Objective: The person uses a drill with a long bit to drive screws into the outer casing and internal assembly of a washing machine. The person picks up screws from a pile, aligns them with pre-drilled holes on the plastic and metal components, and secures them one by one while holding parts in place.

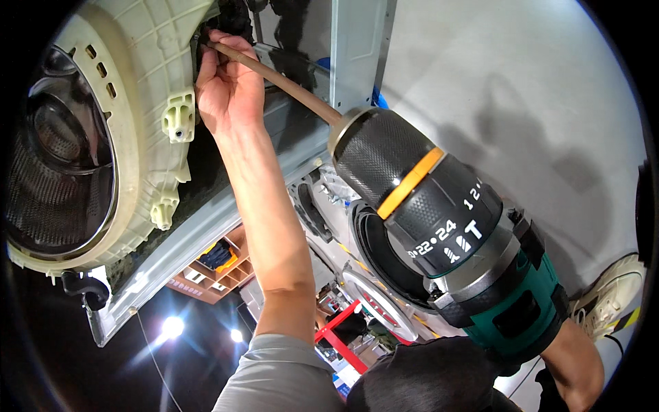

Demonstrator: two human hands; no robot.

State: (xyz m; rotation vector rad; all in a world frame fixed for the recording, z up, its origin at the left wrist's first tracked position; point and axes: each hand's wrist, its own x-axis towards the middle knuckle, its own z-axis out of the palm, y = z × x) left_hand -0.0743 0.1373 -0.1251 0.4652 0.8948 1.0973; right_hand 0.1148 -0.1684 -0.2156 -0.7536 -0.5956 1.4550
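My left hand (231, 86) reaches up beside a cream plastic washing machine tub (141, 75). Its fingers curl round the far end of a long rod-like drill bit (288, 85); what the tip meets is hidden in the dark gap. The bit runs from the chuck of a green and black cordless drill (453, 254), which has an orange ring. At the lower right, my right forearm leads to the drill's grip, where my right hand (559, 343) holds it; the fingers are hidden behind the drill body. Within the tub sits a shiny metal drum (62, 158).
A grey metal cabinet frame (353, 58) surrounds the tub. A black hose (84, 287) sticks out at the tub's edge. Behind are a round door ring (374, 302), a red frame (343, 333) and a wooden shelf (223, 271). A shoe (611, 292) stands on the grey floor (494, 62).
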